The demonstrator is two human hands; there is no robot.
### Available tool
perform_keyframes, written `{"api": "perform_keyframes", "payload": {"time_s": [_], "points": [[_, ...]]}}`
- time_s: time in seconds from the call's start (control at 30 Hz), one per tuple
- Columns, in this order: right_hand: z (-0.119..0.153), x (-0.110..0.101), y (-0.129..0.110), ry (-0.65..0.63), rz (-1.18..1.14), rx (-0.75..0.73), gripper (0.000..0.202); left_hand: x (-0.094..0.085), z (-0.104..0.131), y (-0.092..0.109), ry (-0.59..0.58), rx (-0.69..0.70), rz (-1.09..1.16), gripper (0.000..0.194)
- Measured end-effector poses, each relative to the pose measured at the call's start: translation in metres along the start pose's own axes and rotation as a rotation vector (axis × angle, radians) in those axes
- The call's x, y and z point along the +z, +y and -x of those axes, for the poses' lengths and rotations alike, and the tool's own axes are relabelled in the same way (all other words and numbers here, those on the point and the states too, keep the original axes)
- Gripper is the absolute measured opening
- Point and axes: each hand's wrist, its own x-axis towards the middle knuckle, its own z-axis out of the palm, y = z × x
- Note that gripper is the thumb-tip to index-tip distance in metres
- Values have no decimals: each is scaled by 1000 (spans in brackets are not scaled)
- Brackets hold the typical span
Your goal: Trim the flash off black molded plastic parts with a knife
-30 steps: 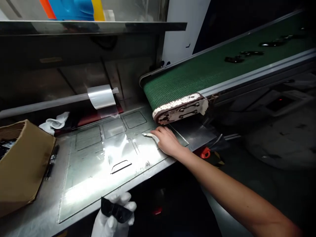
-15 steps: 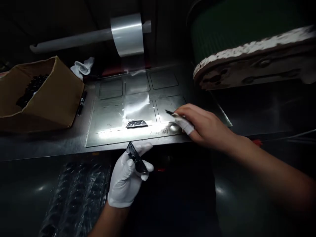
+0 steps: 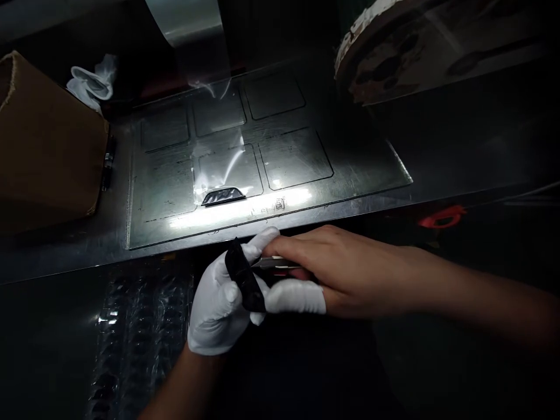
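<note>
Drawn back from the scored metal plate (image 3: 271, 169), bare right hand (image 3: 350, 271) now pinching slim metal tweezers (image 3: 280, 264), tips touching small black plastic part (image 3: 244, 284) clamped slantwise in white-gloved left hand (image 3: 219, 303), directly leftward.

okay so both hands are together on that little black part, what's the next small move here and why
Probably ease the thin tool's tip along the edge of the black part. The gloved left hand already pinches that part below the metal plate's front edge, and the right hand holds the tool against it, so only a fine tip movement seems needed.
</note>
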Motion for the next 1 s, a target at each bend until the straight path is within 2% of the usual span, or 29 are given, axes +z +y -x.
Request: {"api": "perform_keyframes", "payload": {"time_s": [0.1,0.2,0.33,0.67,0.9,1.0], "points": [[-1,3,-2,-41,89,42,49,-3,1,-1,-7,-15,15,52],[-3,8,-3,-31,156,68,52,-4,2,-1,-33,-9,13,51],[-4,12,-5,-69,234,116,45,-4,2,-1,-34,-46,13,56],[-10,15,-9,-100,350,200,37,2,3,3,5,-104,44,47],[-10,21,-8,-86,422,182,31,0,2,1,72,-33,36,39],[-11,22,-8,-95,448,192,31,-1,2,0,88,-43,25,38]]}}
